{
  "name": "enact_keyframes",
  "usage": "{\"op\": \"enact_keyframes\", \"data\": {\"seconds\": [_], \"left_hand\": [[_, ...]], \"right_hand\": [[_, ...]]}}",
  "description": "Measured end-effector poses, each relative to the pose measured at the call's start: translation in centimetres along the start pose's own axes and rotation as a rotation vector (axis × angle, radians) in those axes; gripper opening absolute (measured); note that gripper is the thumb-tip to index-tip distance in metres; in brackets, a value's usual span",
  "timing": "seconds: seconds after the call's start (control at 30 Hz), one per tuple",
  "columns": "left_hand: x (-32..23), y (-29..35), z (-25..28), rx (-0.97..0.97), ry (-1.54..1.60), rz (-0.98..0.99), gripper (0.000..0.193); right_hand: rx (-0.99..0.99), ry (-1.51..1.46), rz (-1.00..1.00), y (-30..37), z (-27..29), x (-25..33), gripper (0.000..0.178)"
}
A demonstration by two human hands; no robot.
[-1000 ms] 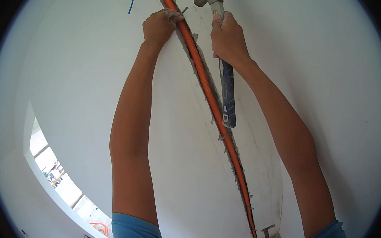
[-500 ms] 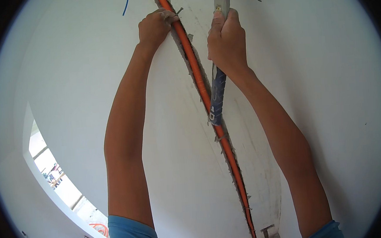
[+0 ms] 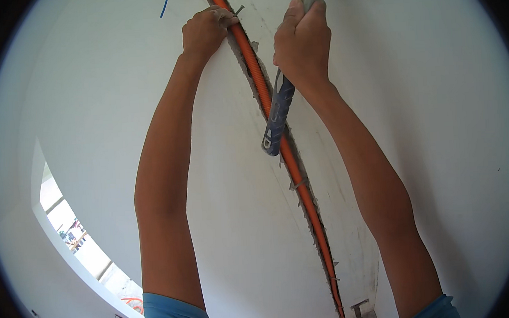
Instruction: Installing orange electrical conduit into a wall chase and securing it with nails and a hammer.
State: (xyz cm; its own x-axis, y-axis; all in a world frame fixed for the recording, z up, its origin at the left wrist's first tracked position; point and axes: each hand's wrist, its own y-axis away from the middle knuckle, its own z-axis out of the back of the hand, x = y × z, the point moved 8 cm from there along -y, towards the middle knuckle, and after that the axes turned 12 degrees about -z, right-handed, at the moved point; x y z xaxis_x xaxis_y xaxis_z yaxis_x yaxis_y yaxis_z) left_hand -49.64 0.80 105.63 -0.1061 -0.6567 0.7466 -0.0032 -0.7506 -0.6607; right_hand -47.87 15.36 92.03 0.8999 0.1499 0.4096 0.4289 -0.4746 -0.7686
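An orange corrugated conduit [image 3: 257,77] runs down a rough channel cut into the white wall. At the upper part of this channel my left hand [image 3: 206,31] is closed, its fingertips against the conduit and around the lower end of a small nail [image 3: 239,10]. The nail's head end sticks out past the fingers, over the channel's right edge. My right hand [image 3: 303,45] grips a hammer [image 3: 278,119] high on its shaft. Its dark blue handle end crosses in front of the conduit, and the head is mostly cut off by the top edge.
A short blue wire [image 3: 165,2] hangs at the upper left. Lower down, a fastener [image 3: 298,184] crosses the conduit. A window opening [image 3: 75,234] is at the left, with orange tubing [image 3: 134,301] near its lower end. The channel's edges [image 3: 301,156] are broken and rough.
The hammer has tilted, its head moving up and right mostly out of view and its handle end swinging up and left. My left hand stays at the nail.
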Motion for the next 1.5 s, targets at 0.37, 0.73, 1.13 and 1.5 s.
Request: {"op": "enact_keyframes", "data": {"seconds": [0.37, 0.73, 1.13, 1.5], "left_hand": [[0.0, -0.2, 0.0, 0.041, 0.028, 0.006, 0.013], [-0.1, 0.0, 0.4, 0.062, 0.006, 0.009, 0.014], [-0.9, -1.0, -0.1, 0.023, 0.073, 0.031, 0.011], [-1.9, -0.7, 3.0, 0.138, 0.025, 0.005, 0.026]], "right_hand": [[-0.044, -0.041, 0.012, -0.1, 0.6, 0.5, 0.031], [-0.064, -0.108, 0.029, 0.2, 1.5, 1.0, 0.034], [0.141, 0.096, -0.099, -1.8, -0.7, -1.4, 0.036], [0.323, -0.114, -0.488, 10.6, 7.2, -2.9, 0.027]]}}
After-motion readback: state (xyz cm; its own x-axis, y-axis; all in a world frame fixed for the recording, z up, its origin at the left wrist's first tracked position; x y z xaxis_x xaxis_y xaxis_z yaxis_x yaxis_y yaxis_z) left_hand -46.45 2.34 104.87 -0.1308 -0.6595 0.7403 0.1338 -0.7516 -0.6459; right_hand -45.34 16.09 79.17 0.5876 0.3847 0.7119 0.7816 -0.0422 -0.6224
